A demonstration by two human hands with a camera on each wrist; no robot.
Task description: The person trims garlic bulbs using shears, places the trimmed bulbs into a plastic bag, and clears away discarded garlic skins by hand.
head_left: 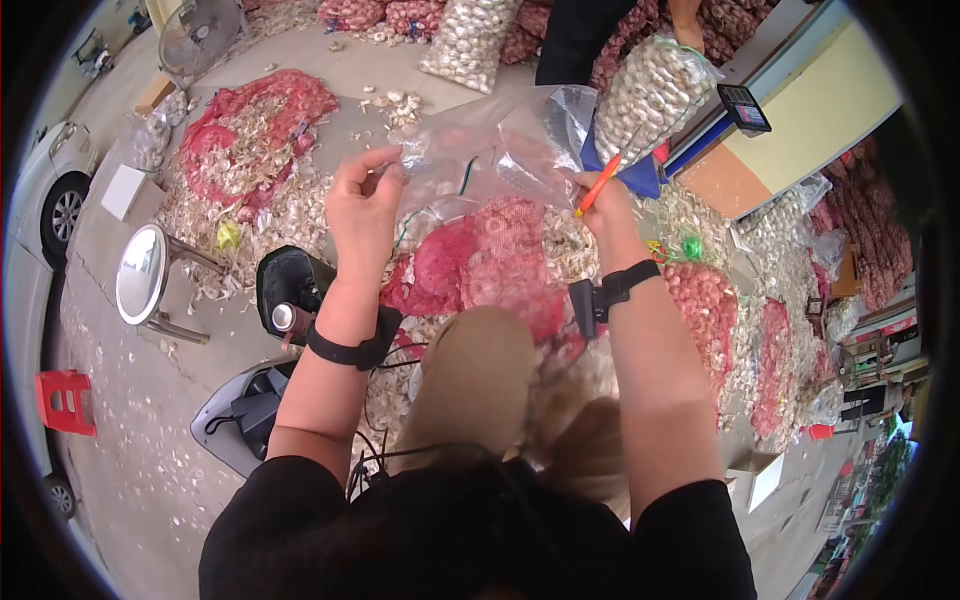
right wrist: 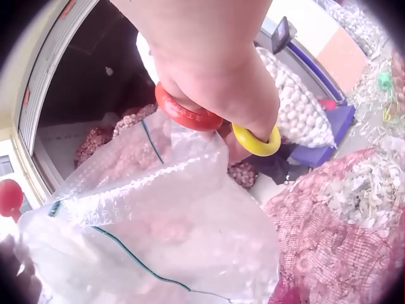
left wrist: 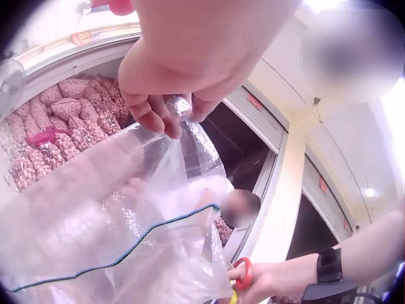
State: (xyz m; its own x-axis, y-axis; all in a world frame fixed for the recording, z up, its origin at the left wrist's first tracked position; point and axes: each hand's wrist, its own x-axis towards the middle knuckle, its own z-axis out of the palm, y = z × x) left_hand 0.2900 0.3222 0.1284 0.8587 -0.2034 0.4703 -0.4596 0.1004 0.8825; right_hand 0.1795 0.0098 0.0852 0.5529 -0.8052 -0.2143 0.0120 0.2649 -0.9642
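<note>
The clear bag (head_left: 500, 130) is suspended in front of the person, above a red mesh sack (head_left: 505, 250) and loose garlic skins (head_left: 570, 245) on the floor (head_left: 135, 400). The left grip (head_left: 362, 195) is narrow: thumb and fingers pinch a gathered fold of the film, presumably to hold that edge up and the sheet spread. The right grip (head_left: 608, 210) holds scissors (right wrist: 190, 117) by the handles, the red and yellow rings each seated around part of the hand; carrying the tool this way probably spares setting it down while the film is handled. The film also reaches the right fingers, but whether they pinch it cannot be told. Beyond the right grip, a filled garlic bag (head_left: 650, 100) rests at a blue scale (head_left: 640, 180), an arrangement consistent with weighing; another person's hand (head_left: 688, 30) touches its top, likely to steady it. Orientation: in the head view the clear bag's longest visible stretch runs side to side between the two grips, with its far edge extending away from the person toward the right. In the left wrist view the film hangs below the fingers, and a green cord (left wrist: 136, 249) crosses it obliquely. Which end is the mouth cannot be confirmed. The scissor blades are hidden, so their pointing direction cannot be determined.
</note>
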